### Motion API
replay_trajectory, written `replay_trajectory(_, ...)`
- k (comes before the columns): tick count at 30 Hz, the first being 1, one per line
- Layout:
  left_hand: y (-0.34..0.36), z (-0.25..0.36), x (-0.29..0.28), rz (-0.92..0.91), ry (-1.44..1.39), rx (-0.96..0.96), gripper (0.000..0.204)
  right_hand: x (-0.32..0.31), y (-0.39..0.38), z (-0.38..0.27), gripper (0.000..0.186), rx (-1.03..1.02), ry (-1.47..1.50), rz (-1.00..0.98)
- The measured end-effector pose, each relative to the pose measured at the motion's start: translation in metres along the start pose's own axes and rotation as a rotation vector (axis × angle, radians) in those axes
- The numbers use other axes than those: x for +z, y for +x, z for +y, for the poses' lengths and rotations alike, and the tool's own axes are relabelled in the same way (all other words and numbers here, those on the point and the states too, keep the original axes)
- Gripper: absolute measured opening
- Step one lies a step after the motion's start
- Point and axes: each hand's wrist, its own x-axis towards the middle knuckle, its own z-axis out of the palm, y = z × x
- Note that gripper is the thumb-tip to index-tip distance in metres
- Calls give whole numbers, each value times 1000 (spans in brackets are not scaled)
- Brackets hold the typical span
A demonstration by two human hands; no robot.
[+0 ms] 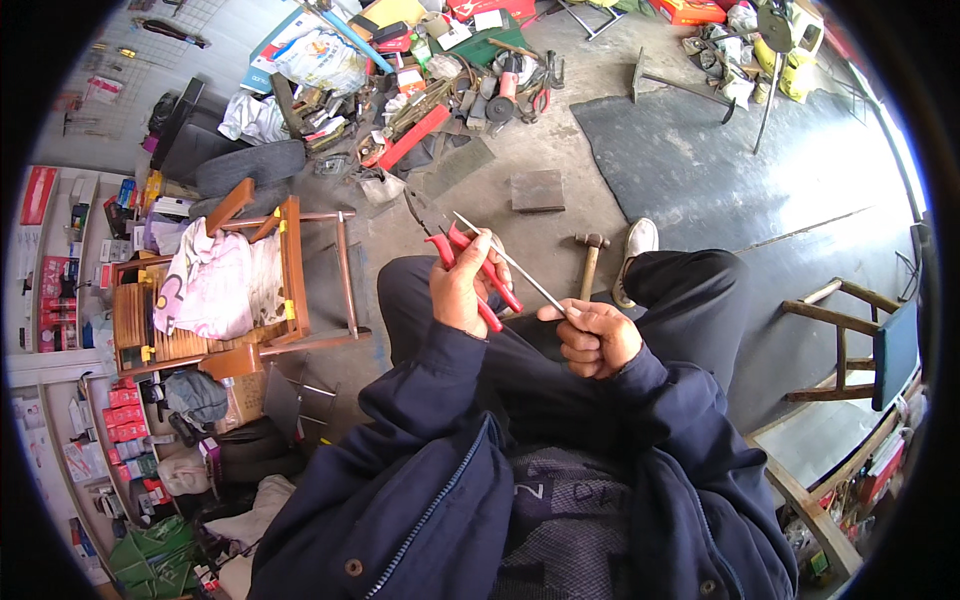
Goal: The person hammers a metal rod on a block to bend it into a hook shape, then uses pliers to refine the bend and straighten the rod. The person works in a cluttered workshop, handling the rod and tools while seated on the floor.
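My left hand is closed around red-handled pliers; their head is hard to make out. A thin, tapered grey metal rod runs slantwise from my right hand across to the fingers of my left, its pointed end showing just beyond them. My right hand grips the rod's near end, thumb stretched along it; whatever handle it has is hidden in the fist. Both hands are above my lap. On the floor beyond them, near my shoe, is a hammer with a wooden handle.
A wooden chair draped with a pink-white cloth stands left. Piled tools, among them an angle grinder, lie at the far side. A flat metal block rests ahead on the floor. At right stands a blue-seated stool.
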Motion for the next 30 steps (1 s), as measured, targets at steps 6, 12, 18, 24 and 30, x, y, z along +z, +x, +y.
replay_trajectory(6,4,-3,-12,-35,18,26,12,2,-1,7,53,10,87,46)
replay_trajectory(12,6,-3,-19,-74,8,10,13,-1,-1,9,49,-14,92,33)
replay_trajectory(18,-1,-6,-10,-67,13,14,14,0,-2,7,36,6,99,-5)
replay_trajectory(24,-1,-12,-10,-41,-21,-45,13,8,-7,14,30,-126,-267,186)
replay_trajectory(30,0,-15,-18,-47,-91,-73,16,8,-6,27,27,-405,-893,341)
